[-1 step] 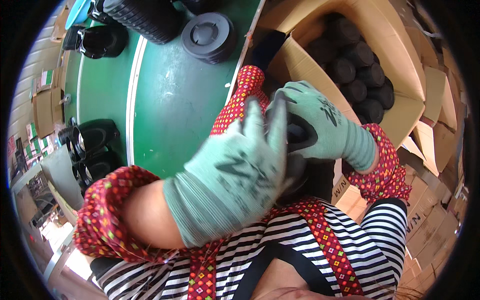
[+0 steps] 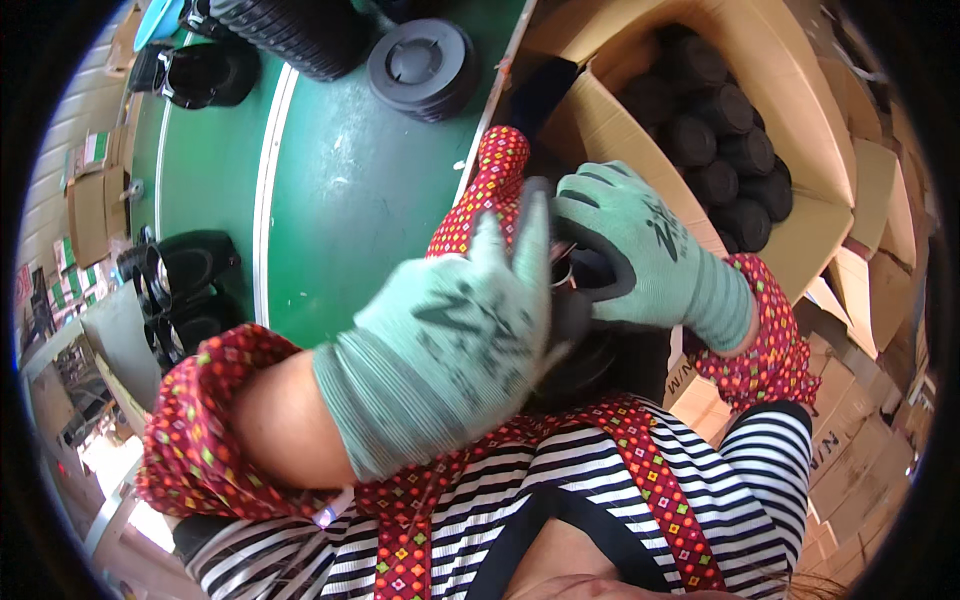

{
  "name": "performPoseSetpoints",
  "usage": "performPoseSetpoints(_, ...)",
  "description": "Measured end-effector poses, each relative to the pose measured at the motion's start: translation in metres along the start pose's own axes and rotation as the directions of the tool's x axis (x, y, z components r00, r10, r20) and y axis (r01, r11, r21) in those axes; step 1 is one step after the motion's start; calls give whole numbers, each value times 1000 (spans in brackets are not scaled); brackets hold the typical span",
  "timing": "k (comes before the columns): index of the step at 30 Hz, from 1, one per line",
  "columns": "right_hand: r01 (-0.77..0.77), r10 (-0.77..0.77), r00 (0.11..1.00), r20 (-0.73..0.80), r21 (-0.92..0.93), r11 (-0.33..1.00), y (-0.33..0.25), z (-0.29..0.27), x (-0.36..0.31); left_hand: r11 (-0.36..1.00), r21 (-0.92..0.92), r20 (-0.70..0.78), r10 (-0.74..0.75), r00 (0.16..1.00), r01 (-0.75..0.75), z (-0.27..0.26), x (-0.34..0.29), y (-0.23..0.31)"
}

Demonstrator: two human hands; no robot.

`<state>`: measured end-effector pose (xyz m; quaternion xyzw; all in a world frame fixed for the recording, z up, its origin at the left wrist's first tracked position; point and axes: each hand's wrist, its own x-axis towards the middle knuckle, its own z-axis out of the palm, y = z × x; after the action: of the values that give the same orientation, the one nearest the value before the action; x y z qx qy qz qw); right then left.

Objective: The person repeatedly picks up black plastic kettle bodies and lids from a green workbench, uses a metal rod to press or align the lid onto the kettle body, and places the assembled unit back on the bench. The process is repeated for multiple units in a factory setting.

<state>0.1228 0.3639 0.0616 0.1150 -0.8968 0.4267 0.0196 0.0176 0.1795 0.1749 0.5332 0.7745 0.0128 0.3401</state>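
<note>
Both my hands wear pale green gloves with dark palms and fingertips, and they are close together in front of my chest. My right hand (image 2: 635, 245) is curled around a glossy black piece (image 2: 592, 272); a small shiny rim shows at its edge, and the rest is hidden by the gloves, so its kind cannot be told. My left hand (image 2: 455, 320) is beside it, slightly blurred, with two fingers stretched up and apart. Its thumb side is at a dark rounded part (image 2: 570, 318) between the hands; whether it touches that part is unclear.
A green work table (image 2: 340, 210) holds a stack of round black lids (image 2: 422, 65), a row of nested black parts (image 2: 300, 35) and glossy black handled vessels (image 2: 210, 75). An open cardboard box (image 2: 815, 140) with several black cylinders (image 2: 720, 108) stands right. Red patterned cloth (image 2: 480, 190) lies along the table edge.
My left hand has shifted a little left, away from my right hand. The gap between them is wider and shows the shiny rim. My right hand has hardly moved.
</note>
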Motion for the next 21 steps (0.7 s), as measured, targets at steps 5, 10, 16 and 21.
performPoseSetpoints(5, -107, 106, 994, -17, -206, 973, -45, -5, -4, 969, -187, -15, 159, 987, -159, 16, -13, -52)
performPoseSetpoints(10, -247, 254, 967, -12, -282, 927, -60, -24, -19, 843, -67, -74, 530, 845, -534, 28, 65, -107)
performPoseSetpoints(16, -296, 371, 925, 83, -455, 840, -91, -29, -13, 727, -139, -257, 630, 733, -673, 73, 101, -130)
performPoseSetpoints(21, -339, 371, 929, 20, -362, 869, -79, -41, -16, 724, 45, -303, 667, 681, -689, 42, 100, -113)
